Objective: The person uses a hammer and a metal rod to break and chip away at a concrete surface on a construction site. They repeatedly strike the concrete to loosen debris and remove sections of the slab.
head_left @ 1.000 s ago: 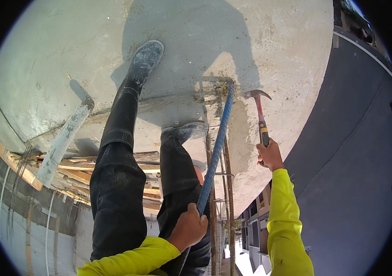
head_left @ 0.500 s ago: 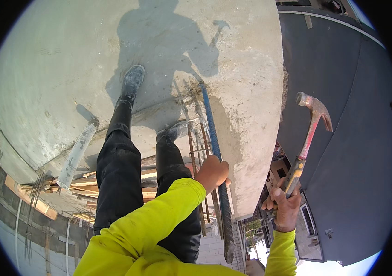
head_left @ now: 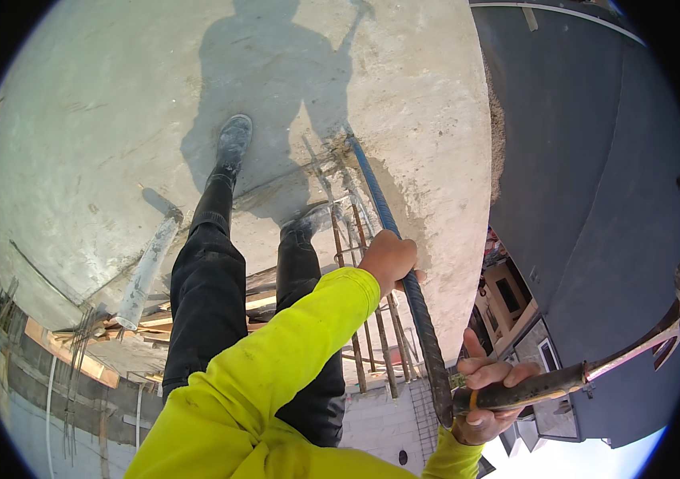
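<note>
My left hand (head_left: pixel 390 259) is closed round a thick ribbed steel bar (head_left: pixel 428 339), blue along its upper part and dark below. The bar leans at a slant, its far tip against the chipped edge of a concrete slab (head_left: pixel 424 88). My right hand (head_left: pixel 493 383) grips a claw hammer (head_left: pixel 551 386) by the dark handle, fingers partly loosened. Its head points out to the far right, and the handle's butt is close beside the bar's near end; whether they touch I cannot tell.
Several rusty rebars (head_left: pixel 368 343) stand below the slab edge, beside my boot (head_left: pixel 308 220). A pale pipe (head_left: pixel 148 271) sticks out at left, above timber planks (head_left: pixel 156 318). A dark grey wall (head_left: pixel 571 152) rises at right. Far below lie white blockwork and a lower level.
The hammer has swung from upright to nearly level, its head moving right and down. My right hand has dropped closer to the bar's near end. My left hand keeps hold of the bar.
</note>
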### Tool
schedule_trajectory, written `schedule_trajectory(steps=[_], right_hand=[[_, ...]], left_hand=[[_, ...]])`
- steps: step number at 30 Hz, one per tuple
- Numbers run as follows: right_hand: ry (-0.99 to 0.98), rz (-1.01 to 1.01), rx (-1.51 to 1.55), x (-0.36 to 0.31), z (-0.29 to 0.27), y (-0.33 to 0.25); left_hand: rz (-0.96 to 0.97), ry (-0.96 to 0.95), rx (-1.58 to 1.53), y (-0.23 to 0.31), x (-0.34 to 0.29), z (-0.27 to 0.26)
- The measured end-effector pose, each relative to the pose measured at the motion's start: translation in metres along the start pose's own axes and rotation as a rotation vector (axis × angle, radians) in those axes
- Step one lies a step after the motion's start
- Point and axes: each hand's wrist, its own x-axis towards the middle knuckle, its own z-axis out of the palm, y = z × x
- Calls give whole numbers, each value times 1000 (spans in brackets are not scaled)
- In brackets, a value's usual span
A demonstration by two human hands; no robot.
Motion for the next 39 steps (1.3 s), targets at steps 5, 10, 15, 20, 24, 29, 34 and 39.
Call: schedule_trajectory(steps=[5,10,15,20,24,29,34,39], right_hand=[[174,-21,83,3,2,-13],[133,-133,153,20,1,-19],[130,-273,123,46,3,-25],[85,-391,222,102,-1,-29],[221,-455,222,147,0,-29],[100,-306,453,107,21,-25],[285,300,159,31,12,40],[24,491,-674,67,-38,190]], left_hand=[[45,35,-65,9,4,11],[4,-53,-47,23,9,17],[52,-29,-139,40,16,30],[62,38,-184,74,26,55],[74,12,-309,100,33,71],[137,-41,-151,66,27,38],[52,19,-116,-4,-9,-78],[-7,68,112,-48,-23,-162]])
